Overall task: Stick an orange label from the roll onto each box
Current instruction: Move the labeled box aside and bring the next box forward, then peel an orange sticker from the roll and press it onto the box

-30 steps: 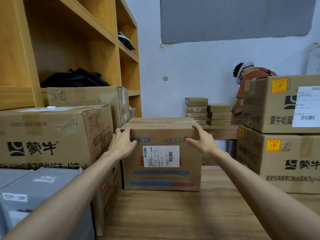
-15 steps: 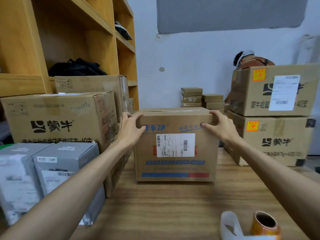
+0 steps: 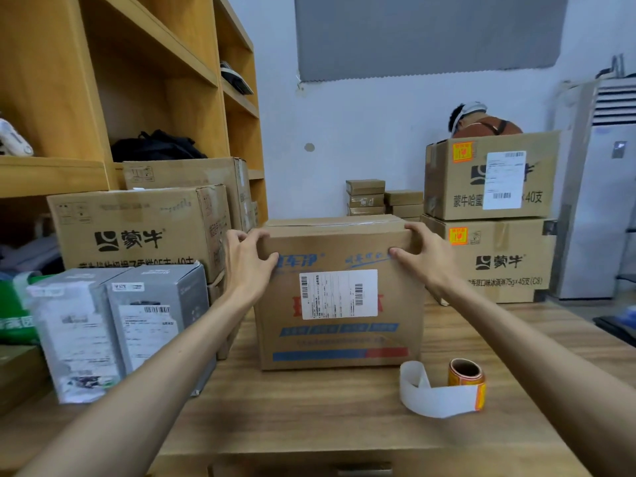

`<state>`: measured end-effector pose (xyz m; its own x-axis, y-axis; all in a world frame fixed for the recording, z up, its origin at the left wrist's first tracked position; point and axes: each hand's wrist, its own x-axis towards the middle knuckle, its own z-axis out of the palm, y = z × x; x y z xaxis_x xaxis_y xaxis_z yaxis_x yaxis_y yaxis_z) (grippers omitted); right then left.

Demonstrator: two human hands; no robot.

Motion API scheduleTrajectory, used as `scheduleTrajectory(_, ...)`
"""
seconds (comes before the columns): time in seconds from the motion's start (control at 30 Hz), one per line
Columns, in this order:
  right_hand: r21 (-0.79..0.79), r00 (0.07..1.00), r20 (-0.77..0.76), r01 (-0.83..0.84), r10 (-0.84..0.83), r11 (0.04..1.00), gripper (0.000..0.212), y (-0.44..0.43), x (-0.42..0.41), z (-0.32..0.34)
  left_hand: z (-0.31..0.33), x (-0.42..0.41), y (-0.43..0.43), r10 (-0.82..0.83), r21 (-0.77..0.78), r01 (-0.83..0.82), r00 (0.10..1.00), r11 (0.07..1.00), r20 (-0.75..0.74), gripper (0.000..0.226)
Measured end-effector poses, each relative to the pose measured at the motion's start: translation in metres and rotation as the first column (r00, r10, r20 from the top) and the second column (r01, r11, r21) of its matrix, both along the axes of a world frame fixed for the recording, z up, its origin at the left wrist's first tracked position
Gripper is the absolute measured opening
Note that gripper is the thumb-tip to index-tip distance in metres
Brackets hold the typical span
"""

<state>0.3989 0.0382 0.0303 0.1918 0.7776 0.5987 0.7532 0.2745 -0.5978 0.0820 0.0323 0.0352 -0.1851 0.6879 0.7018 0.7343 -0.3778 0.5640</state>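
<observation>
Two hands grip the middle box by its upper corners. The left hand curls its fingers over the top left edge with the thumb on the front face, and the right hand does the same at the top right. The box stands upright on the table, front toward the camera, between cartons on the left and two stacked boxes on the right.

The step in hand looks like setting an unlabelled box in place for its sticker. The next move probably calls for freeing one hand, reaching for the roll that stands near the box's lower right corner, and peeling an orange label off the white backing strip. It would then be pressed onto bare cardboard, clear of the shipping label.

The box is brown cardboard, taped along the top, with blue print and a blue-and-red stripe near the bottom. No orange label shows on its visible faces, while both boxes on the right carry one near an upper left corner.
</observation>
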Motion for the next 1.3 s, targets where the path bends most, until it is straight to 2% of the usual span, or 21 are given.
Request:
scheduleTrajectory(0.43, -0.01, 0.997, 0.077, -0.026, 0.027, 1.0, 0.058, -0.027, -0.01, -0.007, -0.012, -0.016, -0.019, 0.008, 0.004, -0.008, 0.998, 1.0, -0.06, 0.037)
scheduleTrajectory(0.6, -0.085, 0.988, 0.136, -0.063, 0.075, 0.994, 0.06, -0.026, -0.002, 0.0, 0.002, -0.017, -0.02, 0.043, -0.087, -0.058, 0.986, 0.994, -0.163, 0.036)
scheduleTrajectory(0.73, -0.158, 0.96, 0.219, -0.143, 0.176, 0.977, 0.074, -0.036, 0.015, 0.008, 0.008, -0.002, -0.025, 0.127, 0.022, -0.127, 0.933, 0.992, -0.338, 0.039)
scheduleTrajectory(0.83, -0.081, 0.937, 0.311, -0.14, 0.158, 0.987, 0.079, -0.053, 0.03, 0.006, 0.002, 0.028, -0.035, 0.049, 0.175, 0.031, 0.899, 0.984, -0.436, 0.038)
scheduleTrajectory(0.9, -0.004, 0.887, 0.456, -0.074, 0.068, 0.997, 0.069, -0.067, 0.043, -0.004, -0.009, 0.052, -0.039, -0.045, 0.246, 0.215, 0.831, 0.945, -0.555, 0.031)
scheduleTrajectory(0.97, 0.031, 0.841, 0.541, -0.041, 0.018, 0.999, 0.05, -0.08, 0.059, -0.017, -0.027, 0.078, -0.041, -0.103, 0.262, 0.374, 0.723, 0.889, -0.683, 0.026)
scheduleTrajectory(1.03, 0.006, 0.832, 0.554, -0.021, 0.014, 1.0, 0.032, -0.092, 0.074, -0.033, -0.046, 0.106, -0.045, -0.182, 0.203, 0.478, 0.643, 0.855, -0.744, 0.022)
scheduleTrajectory(1.1, -0.08, 0.843, 0.536, -0.004, 0.046, 0.997, 0.022, -0.102, 0.086, -0.05, -0.065, 0.133, -0.05, -0.278, 0.109, 0.533, 0.592, 0.839, -0.757, 0.019)
scheduleTrajectory(1.23, -0.261, 0.848, 0.516, 0.026, 0.117, 0.965, 0.015, -0.112, 0.098, -0.083, -0.093, 0.178, -0.065, -0.488, -0.193, 0.519, 0.523, 0.833, -0.699, 0.025)
scheduleTrajectory(1.3, -0.294, 0.847, 0.514, 0.022, 0.139, 0.956, 0.015, -0.111, 0.1, -0.1, -0.106, 0.194, -0.068, -0.537, -0.297, 0.473, 0.532, 0.83, -0.654, 0.032)
